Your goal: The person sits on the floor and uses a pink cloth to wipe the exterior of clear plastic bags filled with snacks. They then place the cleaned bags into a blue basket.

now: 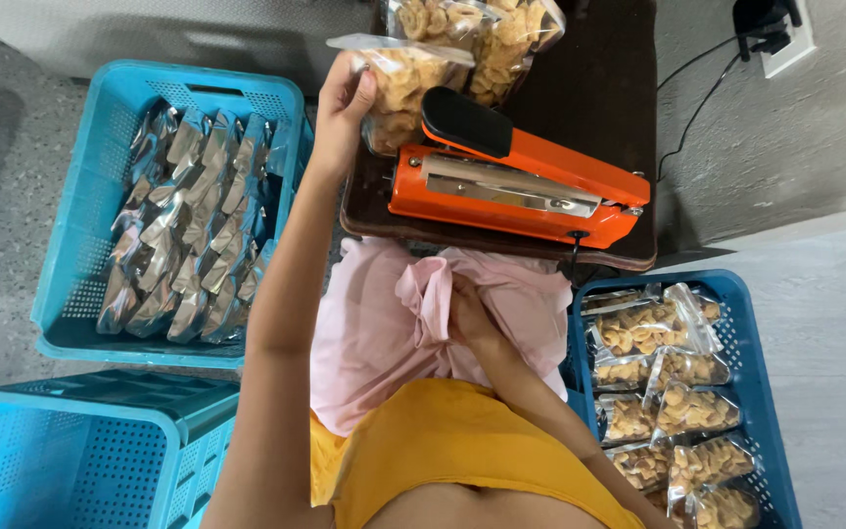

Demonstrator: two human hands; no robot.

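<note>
My left hand (343, 98) is raised and grips a clear plastic bag of pale snack chips (401, 86) by its left edge, just behind the orange heat sealer (521, 191). The sealer sits on a dark brown board (599, 88) with its black-tipped arm lifted. My right hand (470, 312) rests low against a bunched pink cloth (394, 323) on my lap, fingers curled into the fabric. More filled chip bags (487, 34) lie behind the sealer at the board's far end.
A blue crate (70, 284) on the left holds several silvery foil pouches (193, 230). Another blue crate (761, 392) on the right holds several clear chip bags (653, 328). An upturned blue crate (70, 451) is at bottom left. A black cord runs to a wall plug (766, 24).
</note>
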